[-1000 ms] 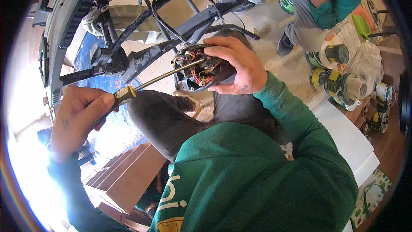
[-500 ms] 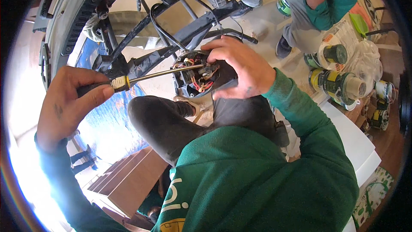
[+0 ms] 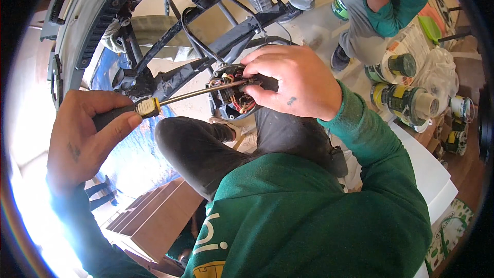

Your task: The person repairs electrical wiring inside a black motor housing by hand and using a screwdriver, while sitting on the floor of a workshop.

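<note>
My left hand (image 3: 85,136) is closed round the handle of a screwdriver (image 3: 206,90) with a black and yellow grip. Its long metal shaft points right, and the tip reaches into an open, round dark housing (image 3: 222,107) packed with red, yellow and other coloured wires (image 3: 243,104). At the housing's right side is my right hand (image 3: 298,80). Its thumb and fingers curl in on either side of the screwdriver's tip, round a dark part that they mostly hide. What exactly they pinch cannot be made out. The housing sits just above my knees, below a black metal frame (image 3: 231,41).
A grey curved panel (image 3: 85,20) rises at upper left. Another person (image 3: 355,0) in green and grey stands or crouches at upper right. Several paint cans (image 3: 401,100) and a clear plastic bag (image 3: 437,74) are at right. A brown wooden box (image 3: 154,221) lies lower left.
My right hand's thumb has moved up and in beside the screwdriver's tip, and its fingers have closed from a wider spread. My left hand and the screwdriver handle have shifted slightly down.
</note>
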Motion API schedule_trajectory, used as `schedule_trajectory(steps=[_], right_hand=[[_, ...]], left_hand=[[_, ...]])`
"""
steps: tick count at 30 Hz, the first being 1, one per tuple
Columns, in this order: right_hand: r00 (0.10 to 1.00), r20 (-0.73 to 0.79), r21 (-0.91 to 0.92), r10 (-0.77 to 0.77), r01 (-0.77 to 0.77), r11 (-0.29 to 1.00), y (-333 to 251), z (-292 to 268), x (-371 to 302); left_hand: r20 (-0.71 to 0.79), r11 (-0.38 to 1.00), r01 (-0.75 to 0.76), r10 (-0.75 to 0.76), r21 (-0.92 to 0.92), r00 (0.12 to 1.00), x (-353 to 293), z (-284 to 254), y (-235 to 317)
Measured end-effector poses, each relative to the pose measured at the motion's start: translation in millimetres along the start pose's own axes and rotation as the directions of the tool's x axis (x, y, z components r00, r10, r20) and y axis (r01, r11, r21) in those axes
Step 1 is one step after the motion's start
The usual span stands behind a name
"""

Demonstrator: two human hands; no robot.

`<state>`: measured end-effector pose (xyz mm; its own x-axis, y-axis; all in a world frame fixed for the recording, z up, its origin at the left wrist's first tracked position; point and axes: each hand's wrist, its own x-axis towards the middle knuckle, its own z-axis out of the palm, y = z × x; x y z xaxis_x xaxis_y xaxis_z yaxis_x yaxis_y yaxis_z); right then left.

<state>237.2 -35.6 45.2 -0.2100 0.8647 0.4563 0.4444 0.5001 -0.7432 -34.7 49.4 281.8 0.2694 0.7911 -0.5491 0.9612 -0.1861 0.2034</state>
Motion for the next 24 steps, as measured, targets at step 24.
schedule_trajectory(steps=[24], right_hand=[[0.964,-0.112,-0.074,-0.241,0.234,0.969,30.7,20.7,-10.5]], left_hand=[[0.169,0.995,-0.008,0.024,-0.097,0.985,12.4,-0.9,-18.4]])
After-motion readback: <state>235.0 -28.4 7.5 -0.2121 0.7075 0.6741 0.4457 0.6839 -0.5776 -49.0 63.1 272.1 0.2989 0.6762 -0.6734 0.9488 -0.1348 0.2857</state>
